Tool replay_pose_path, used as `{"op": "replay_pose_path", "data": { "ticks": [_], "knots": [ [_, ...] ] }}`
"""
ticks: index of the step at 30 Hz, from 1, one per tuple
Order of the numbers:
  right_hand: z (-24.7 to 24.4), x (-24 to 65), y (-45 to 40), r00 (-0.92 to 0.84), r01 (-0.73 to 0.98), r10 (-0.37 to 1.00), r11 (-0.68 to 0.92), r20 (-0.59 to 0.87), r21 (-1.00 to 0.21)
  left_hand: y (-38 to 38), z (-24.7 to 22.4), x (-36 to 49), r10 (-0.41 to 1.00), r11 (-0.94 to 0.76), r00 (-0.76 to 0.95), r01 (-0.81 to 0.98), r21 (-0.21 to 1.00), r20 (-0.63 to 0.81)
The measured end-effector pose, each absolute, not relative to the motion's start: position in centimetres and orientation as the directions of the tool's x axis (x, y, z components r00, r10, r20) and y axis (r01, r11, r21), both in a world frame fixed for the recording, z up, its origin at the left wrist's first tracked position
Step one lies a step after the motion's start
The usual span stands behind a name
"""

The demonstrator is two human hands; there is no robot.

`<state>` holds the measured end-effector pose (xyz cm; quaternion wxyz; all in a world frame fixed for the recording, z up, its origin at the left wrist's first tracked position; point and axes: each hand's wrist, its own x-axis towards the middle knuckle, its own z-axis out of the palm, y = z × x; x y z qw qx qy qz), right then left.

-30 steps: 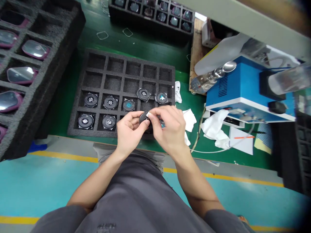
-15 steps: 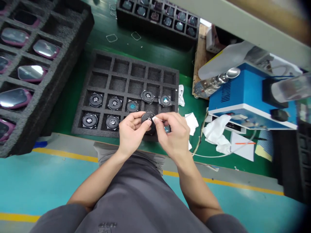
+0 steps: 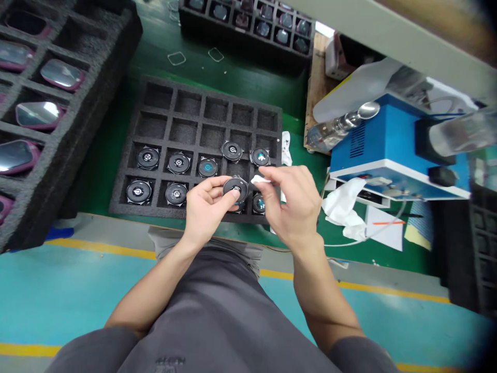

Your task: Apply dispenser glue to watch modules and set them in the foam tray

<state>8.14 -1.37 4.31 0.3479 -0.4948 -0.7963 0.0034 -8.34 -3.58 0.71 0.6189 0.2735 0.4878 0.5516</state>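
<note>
Several purple-rimmed pieces (image 3: 62, 74) are held in the cells of a thick foam block (image 3: 112, 59) at the far left. To its right, a black foam tray (image 3: 200, 124) is laid on the green table (image 3: 155, 67), its two far rows largely unfilled and its nearer rows stocked with round black discs (image 3: 148, 157). One disc, the raised disc (image 3: 232, 151), is rested partly over a divider.

By the left hand (image 3: 205, 210), the held disc (image 3: 235, 187) is grasped between thumb and curled fingers; it is kept at the fingertips, to the right of the palm, with the thumb pressed on its face, above the nearest row of the tray. Just beside the held disc, a white wipe (image 3: 260, 180) is pinched between the thumb and forefinger of the right hand (image 3: 295, 202); the disc is not touched by that hand and is placed to its left.

Farther right, a crumpled white cloth (image 3: 344, 204) is seen in front of a blue machine (image 3: 399, 140). Beside the cloth, a white sheet (image 3: 384, 235) is crossed by an orange stick (image 3: 389, 223) and a pale tube
</note>
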Motion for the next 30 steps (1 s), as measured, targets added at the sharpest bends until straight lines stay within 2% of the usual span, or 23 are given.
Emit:
{"op": "replay_pose_path", "data": {
  "ticks": [8,13,20,26,28,30],
  "knots": [
    [4.1,7.4,-1.3,-0.432,0.826,0.798,0.537,0.421,-0.170,-3.8,0.8,-7.4,0.954,0.193,-0.155,-0.346,0.918,-0.258],
    [3.7,7.2,-0.9,-0.504,0.814,0.735,0.580,0.454,-0.035,-3.9,0.3,-7.2,0.961,0.189,-0.140,-0.304,0.934,-0.240],
    [3.1,8.0,-0.7,-0.581,0.761,0.705,0.647,0.407,-0.034,-3.6,0.6,-7.5,0.947,0.251,-0.111,-0.330,0.910,-0.302],
    [3.9,10.0,-0.7,-0.671,0.679,0.626,0.734,0.397,-0.008,-3.6,0.8,-7.9,0.941,0.269,-0.094,-0.376,0.886,-0.326],
    [4.1,10.7,-1.1,-0.633,0.697,0.629,0.717,0.451,-0.022,-3.6,0.9,-8.0,0.941,0.267,-0.086,-0.410,0.872,-0.329],
    [4.0,11.0,-1.7,-0.542,0.734,0.658,0.674,0.522,-0.087,-3.5,1.0,-8.1,0.942,0.262,-0.082,-0.431,0.863,-0.327]
  ]
}}
